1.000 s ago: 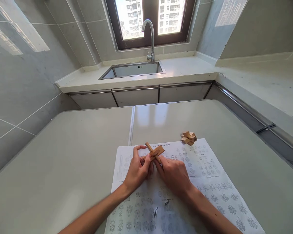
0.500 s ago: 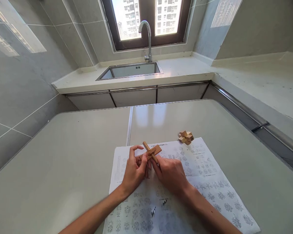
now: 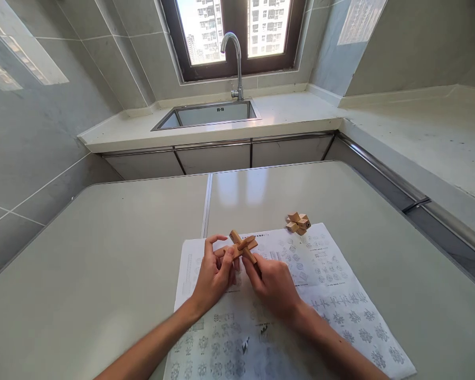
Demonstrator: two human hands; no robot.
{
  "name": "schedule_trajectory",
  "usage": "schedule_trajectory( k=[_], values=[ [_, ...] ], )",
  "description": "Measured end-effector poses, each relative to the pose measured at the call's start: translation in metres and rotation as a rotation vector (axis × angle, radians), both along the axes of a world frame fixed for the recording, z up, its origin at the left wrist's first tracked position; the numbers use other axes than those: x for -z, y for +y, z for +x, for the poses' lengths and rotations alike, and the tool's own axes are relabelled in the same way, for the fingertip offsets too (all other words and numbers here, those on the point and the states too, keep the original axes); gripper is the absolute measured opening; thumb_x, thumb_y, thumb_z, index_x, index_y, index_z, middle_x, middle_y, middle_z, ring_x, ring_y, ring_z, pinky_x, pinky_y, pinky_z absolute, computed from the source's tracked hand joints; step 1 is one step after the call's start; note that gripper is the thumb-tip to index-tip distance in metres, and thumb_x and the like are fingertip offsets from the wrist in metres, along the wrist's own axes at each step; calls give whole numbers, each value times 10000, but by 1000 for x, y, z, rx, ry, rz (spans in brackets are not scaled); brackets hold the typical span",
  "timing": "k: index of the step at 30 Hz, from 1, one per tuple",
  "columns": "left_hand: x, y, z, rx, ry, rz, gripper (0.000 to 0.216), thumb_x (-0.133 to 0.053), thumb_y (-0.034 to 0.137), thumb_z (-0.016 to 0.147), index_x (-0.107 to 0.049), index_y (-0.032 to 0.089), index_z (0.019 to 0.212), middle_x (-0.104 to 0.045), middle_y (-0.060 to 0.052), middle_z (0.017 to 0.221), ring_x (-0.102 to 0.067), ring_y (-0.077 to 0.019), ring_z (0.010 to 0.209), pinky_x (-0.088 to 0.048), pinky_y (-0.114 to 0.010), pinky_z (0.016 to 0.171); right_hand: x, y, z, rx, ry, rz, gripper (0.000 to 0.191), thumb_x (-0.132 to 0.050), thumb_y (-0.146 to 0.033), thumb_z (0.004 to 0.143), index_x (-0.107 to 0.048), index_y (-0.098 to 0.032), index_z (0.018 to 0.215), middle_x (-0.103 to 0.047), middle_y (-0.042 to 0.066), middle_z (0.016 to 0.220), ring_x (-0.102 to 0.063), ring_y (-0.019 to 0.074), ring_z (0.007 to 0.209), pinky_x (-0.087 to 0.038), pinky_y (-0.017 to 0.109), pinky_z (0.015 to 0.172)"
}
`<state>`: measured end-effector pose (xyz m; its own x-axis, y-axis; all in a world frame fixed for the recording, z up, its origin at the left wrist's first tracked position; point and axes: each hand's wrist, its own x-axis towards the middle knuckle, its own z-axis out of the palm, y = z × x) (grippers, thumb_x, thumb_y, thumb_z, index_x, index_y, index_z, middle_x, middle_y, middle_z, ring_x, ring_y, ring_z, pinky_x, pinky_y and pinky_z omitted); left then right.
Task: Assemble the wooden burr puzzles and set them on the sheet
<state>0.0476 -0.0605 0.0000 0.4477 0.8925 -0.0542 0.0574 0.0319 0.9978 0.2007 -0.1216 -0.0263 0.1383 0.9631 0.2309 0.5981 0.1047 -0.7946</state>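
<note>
Both my hands hold a small wooden cross-shaped puzzle [image 3: 243, 246] made of crossed notched sticks, just above a printed instruction sheet [image 3: 320, 295]. My left hand [image 3: 214, 277] pinches its left side with thumb and fingers. My right hand [image 3: 272, 285] grips the lower right stick. A second, assembled wooden burr puzzle [image 3: 297, 222] lies at the sheet's far right corner, untouched.
The sheet lies on a pale grey table [image 3: 103, 248] with a seam down its middle. Beyond it runs a counter [image 3: 293, 113] with a steel sink [image 3: 206, 114] and a tap [image 3: 233, 63] under a window. A second counter [image 3: 419, 132] runs along the right.
The view has drifted slightly, so everything sits a little left and higher. The wooden pieces have turned in my fingers; the crossed sticks now show more of an X shape.
</note>
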Motion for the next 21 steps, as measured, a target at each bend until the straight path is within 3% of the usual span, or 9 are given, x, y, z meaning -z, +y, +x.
schedule_trajectory(
  k=[5, 11, 21],
  values=[
    [1, 1, -2, -7, -14, 35, 335, -513, 516, 1044, -332, 281, 1200, -581, 88, 779, -447, -68, 470, -403, -191, 473, -14, 6, 10, 24, 598, -221, 530, -471, -656, 1016, -563, -223, 726, -474, -42, 484, -422, 139, 470, -345, 269, 512],
    [5, 2, -3, 5, 38, 67, 308, -521, 448, 1040, -340, 272, 1217, -580, 80, 775, -429, -69, 489, -390, -194, 507, -19, 16, 30, 79, 1070, -279, 516, -613, -694, 921, -606, -198, 775, -461, -60, 487, -341, 102, 462, -271, 230, 454],
    [5, 3, -2, 32, 90, 75, 305, -546, 426, 1028, -385, 247, 1215, -566, 66, 781, -431, -70, 507, -357, -196, 513, -12, 22, 43, 72, 1406, -283, 393, -741, -569, 875, -600, -204, 833, -410, -99, 507, -237, 68, 430, -178, 200, 402]
  ],
)
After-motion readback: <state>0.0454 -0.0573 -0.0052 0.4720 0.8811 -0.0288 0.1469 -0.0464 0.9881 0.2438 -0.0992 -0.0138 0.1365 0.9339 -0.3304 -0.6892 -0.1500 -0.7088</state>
